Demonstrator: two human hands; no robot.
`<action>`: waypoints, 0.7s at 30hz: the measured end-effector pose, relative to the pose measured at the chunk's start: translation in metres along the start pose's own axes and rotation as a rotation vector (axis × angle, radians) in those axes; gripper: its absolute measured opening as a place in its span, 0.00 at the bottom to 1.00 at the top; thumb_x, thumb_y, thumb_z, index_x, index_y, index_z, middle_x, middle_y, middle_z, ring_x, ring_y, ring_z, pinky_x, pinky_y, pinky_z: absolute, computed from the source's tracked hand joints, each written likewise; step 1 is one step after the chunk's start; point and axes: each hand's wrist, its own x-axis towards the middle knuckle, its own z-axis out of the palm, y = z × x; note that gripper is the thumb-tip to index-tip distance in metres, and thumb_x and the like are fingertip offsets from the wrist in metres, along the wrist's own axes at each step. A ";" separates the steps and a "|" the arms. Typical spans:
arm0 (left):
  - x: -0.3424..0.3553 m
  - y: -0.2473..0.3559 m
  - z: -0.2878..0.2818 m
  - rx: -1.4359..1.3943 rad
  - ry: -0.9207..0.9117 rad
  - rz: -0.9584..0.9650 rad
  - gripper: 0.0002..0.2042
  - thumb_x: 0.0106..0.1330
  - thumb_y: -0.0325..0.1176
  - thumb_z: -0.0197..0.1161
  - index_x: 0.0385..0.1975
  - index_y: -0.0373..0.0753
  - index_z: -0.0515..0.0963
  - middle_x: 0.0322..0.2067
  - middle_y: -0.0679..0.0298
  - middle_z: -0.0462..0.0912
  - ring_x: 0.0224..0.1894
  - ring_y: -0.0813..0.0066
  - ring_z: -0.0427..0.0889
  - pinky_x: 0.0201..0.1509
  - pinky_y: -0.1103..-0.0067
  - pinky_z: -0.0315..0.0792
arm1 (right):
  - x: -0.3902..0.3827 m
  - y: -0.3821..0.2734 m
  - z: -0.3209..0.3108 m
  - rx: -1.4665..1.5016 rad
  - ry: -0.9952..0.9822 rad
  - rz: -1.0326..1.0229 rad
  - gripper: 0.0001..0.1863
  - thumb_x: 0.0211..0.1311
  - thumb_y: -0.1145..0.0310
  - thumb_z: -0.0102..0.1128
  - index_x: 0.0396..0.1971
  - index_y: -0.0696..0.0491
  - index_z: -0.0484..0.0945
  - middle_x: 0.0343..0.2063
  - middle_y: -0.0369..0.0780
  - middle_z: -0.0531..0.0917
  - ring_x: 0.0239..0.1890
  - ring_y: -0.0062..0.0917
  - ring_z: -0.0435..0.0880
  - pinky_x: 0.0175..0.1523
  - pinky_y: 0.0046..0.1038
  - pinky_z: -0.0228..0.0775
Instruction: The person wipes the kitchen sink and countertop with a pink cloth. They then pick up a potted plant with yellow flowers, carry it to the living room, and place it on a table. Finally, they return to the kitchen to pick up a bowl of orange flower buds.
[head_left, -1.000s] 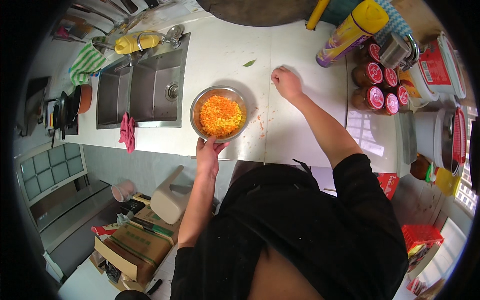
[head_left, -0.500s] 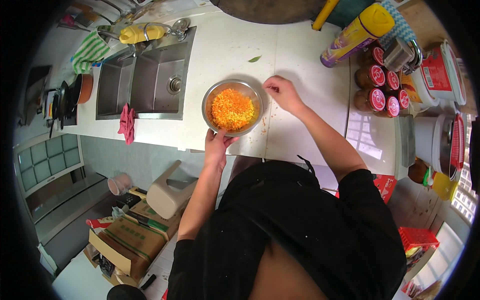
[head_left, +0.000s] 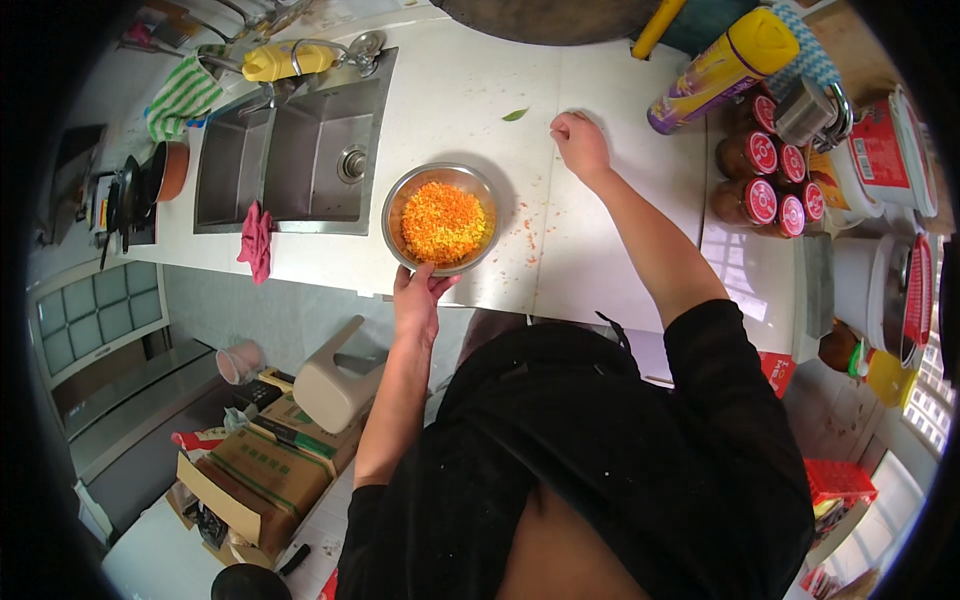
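Note:
A round metal bowl (head_left: pixel 489 203) stands on the white counter near its front edge. Finely chopped orange and yellow bits (head_left: pixel 441 222) fill its middle. My left hand (head_left: pixel 419 298) grips the bowl's near rim, with the thumb and fingers on the metal. To the right and farther back, my right hand (head_left: pixel 583 143) is closed over the counter, apart from the bowl. Whatever its curled fingers may hold is hidden. Small orange crumbs (head_left: pixel 529 238) are scattered on the counter right of the bowl. A green leaf (head_left: pixel 515 115) lies left of my right hand.
At the left is a double sink (head_left: pixel 318 160) with a pink cloth (head_left: pixel 255 243) over its front edge. Several lidded jars (head_left: pixel 745 201) and a yellow-purple spray can (head_left: pixel 700 90) stand at the right. A large dark round board (head_left: pixel 550 20) is at the back.
The bowl has shifted left, with my left hand on its rim. My right hand has moved away from the bowl, back and to the right. More crumbs show on the counter.

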 end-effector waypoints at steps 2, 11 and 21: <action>-0.001 0.001 -0.001 0.011 0.009 -0.007 0.14 0.63 0.23 0.49 0.47 0.28 0.60 0.39 0.50 0.75 0.32 0.64 0.81 0.37 0.72 0.80 | 0.007 0.004 0.007 -0.060 0.008 0.007 0.02 0.50 0.73 0.58 0.26 0.52 0.77 0.29 0.39 0.78 0.33 0.34 0.78 0.36 0.33 0.71; -0.005 0.003 -0.002 0.026 0.013 -0.018 0.14 0.64 0.24 0.49 0.48 0.28 0.60 0.38 0.51 0.76 0.33 0.64 0.81 0.38 0.74 0.80 | 0.010 -0.019 0.004 0.102 -0.050 0.026 0.02 0.51 0.74 0.57 0.26 0.53 0.78 0.29 0.41 0.79 0.32 0.34 0.78 0.36 0.31 0.71; -0.001 0.002 0.010 0.002 -0.028 -0.002 0.14 0.64 0.24 0.48 0.48 0.28 0.60 0.40 0.51 0.74 0.34 0.64 0.81 0.38 0.73 0.80 | -0.043 -0.086 -0.011 0.357 -0.286 -0.231 0.03 0.53 0.76 0.56 0.29 0.56 0.76 0.27 0.41 0.77 0.29 0.30 0.77 0.36 0.26 0.69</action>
